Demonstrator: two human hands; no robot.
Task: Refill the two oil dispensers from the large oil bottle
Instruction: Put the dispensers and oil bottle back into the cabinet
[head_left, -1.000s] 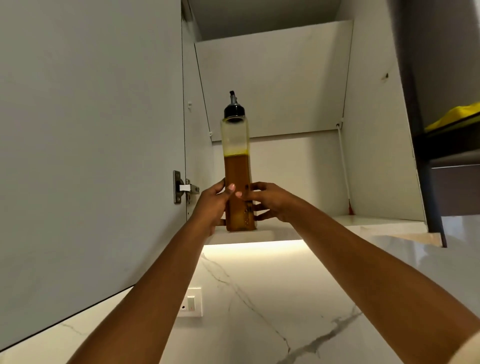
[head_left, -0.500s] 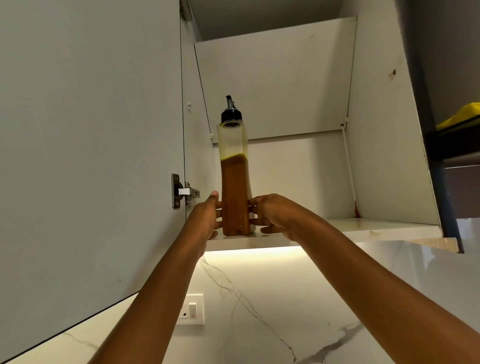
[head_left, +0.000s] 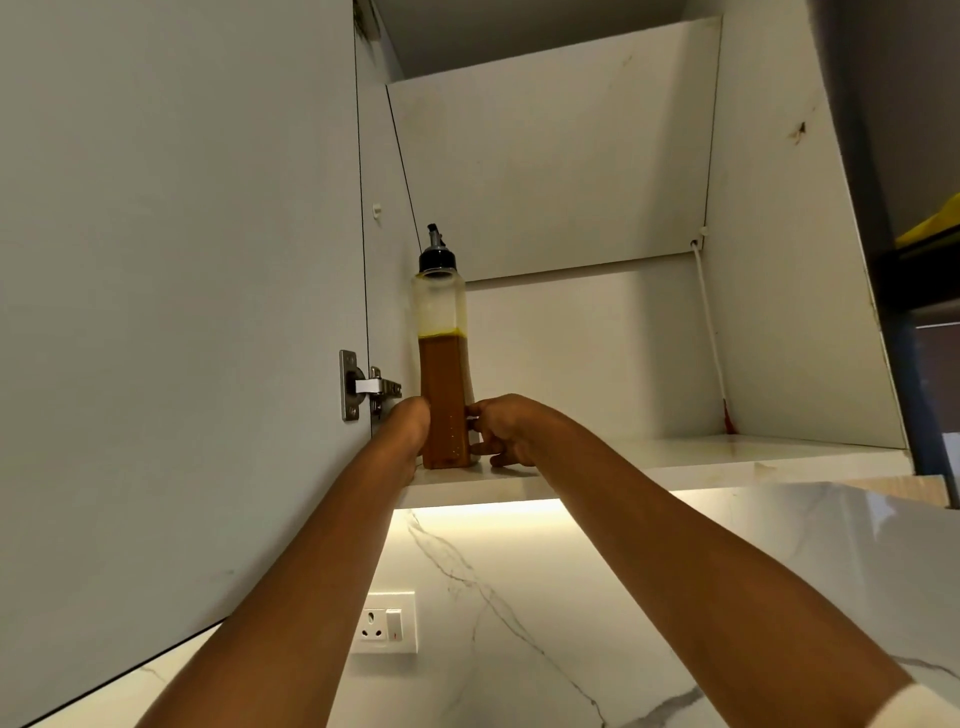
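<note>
Head view: oil dispenser (head_left: 441, 364) upright on shelf (head_left: 675, 462), between both hands' fingers (head_left: 480, 415)

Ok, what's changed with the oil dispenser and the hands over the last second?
The oil dispenser has gone from the shelf's front edge to deeper on the cabinet shelf. The left hand and right hand still flank its base. It stayed upright.

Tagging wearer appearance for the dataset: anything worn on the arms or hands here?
Both forearms are bare. No gloves, rings, watch or bands show on the left hand or right hand. Only a white sleeve edge shows on the right arm, at the frame's bottom right corner.
</note>
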